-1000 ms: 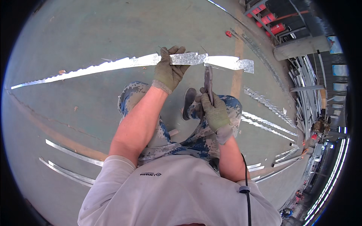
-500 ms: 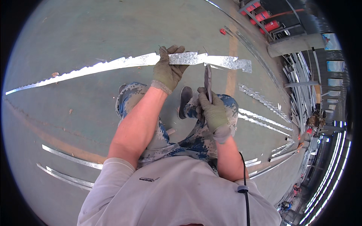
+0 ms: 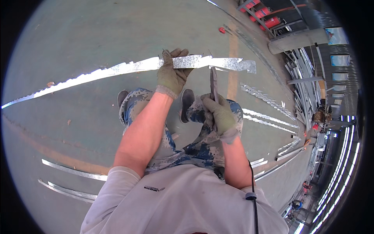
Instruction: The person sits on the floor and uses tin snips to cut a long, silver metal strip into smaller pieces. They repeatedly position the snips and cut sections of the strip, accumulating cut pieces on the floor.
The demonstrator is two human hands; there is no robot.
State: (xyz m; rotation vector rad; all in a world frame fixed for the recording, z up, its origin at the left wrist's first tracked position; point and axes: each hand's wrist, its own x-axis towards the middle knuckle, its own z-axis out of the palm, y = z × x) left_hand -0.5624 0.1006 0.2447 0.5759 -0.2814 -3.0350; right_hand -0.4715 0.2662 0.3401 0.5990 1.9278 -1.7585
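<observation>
A long, shiny galvanized metal strip (image 3: 113,70) with notched, saw-like edges runs from the far left rim to right of the middle. My left hand (image 3: 171,76), in a grey-green work glove, is closed around it toward its right end. In my gloved right hand (image 3: 222,116) are dark metal pliers (image 3: 213,82), seen nearly edge-on and pointing away from me. Their tip is just below the strip's near edge, close to a bent, cut tab; contact cannot be made out. Thin wire-like slivers stick up from the strip's far edge.
More notched metal strips (image 3: 269,100) lie on the floor to the right, with plain strips (image 3: 74,170) at the lower left. Red fire extinguishers (image 3: 260,14) stand on a rack at the upper right. Stacked metal lengths (image 3: 298,84) lie along the right side.
The view has shifted slightly, moving the background a little left. My left hand keeps its hold on the strip, and the pliers stay near the same tab with little change.
</observation>
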